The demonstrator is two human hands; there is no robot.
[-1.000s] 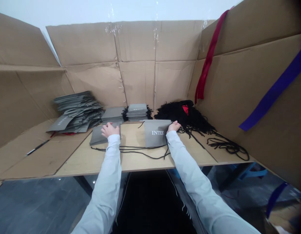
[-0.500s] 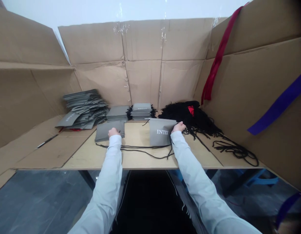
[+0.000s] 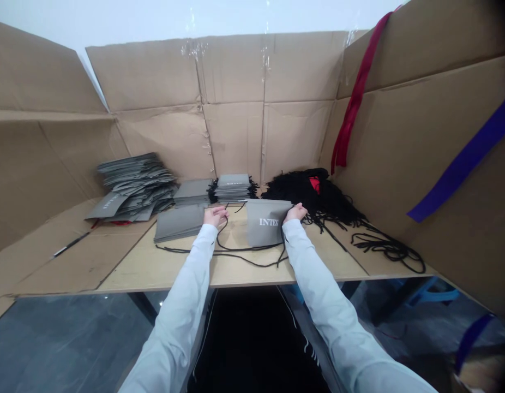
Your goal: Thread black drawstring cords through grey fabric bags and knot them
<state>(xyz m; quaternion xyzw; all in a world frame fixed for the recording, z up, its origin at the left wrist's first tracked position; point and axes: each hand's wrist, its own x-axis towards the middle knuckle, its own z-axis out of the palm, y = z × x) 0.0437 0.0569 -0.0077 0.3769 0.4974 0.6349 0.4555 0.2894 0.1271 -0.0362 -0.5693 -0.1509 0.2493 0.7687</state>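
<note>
A flat grey pouch (image 3: 264,232) printed INTEX lies on the board, its top right corner pinched in my right hand (image 3: 296,212). Between the thumb and fingers of my left hand (image 3: 216,215) is a black cord (image 3: 220,238), which hangs in a curve to the board. Further black cord runs across the board below the pouch to my right wrist. Beside my left hand lies a low stack of plain grey pouches (image 3: 176,222). A short dark cord end shows at the pouch's top left.
Behind stand a tall grey pouch pile (image 3: 133,185), a smaller stack (image 3: 192,191) and a neat corded stack (image 3: 233,186). A heap of black cords (image 3: 313,194) lies right. Cardboard walls (image 3: 236,136) enclose the table; red (image 3: 361,90) and blue straps (image 3: 461,164) hang right.
My left hand has moved right, off the low grey stack, and now holds up a black cord. My right hand stays at the pouch's corner. The whole view has shifted slightly.
</note>
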